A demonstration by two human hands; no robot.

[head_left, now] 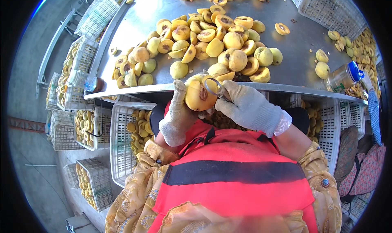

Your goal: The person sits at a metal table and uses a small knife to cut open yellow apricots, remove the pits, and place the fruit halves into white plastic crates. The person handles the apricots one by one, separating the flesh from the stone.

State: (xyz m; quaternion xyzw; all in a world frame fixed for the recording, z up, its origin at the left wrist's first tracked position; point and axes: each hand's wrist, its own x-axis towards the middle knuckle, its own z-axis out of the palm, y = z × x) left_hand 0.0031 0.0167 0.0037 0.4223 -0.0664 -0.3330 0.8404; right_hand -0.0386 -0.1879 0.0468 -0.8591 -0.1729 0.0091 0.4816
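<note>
In my gloved left hand (pixel 176 116) is a yellow peach (pixel 195 97), with a brown, torn patch of flesh facing up. My right hand (pixel 251 107), in a pale glove with a clear plastic cuff at the wrist, grips a looped metal pitting tool (pixel 221 92). The tool's ring lies against the peach's upper right side. Both hands are closed, just in front of the metal table's near edge (pixel 245 86). A heap of whole and halved peaches (pixel 214 47) spreads over the table right beyond them.
Beneath the table edge stand white plastic crates (pixel 121 145) of peach halves, with more stacked along the left. A clear jar with a blue lid (pixel 345 76) lies at the table's right, near another person's blue sleeve (pixel 374 114). An upright crate (pixel 332 10) is at the far right.
</note>
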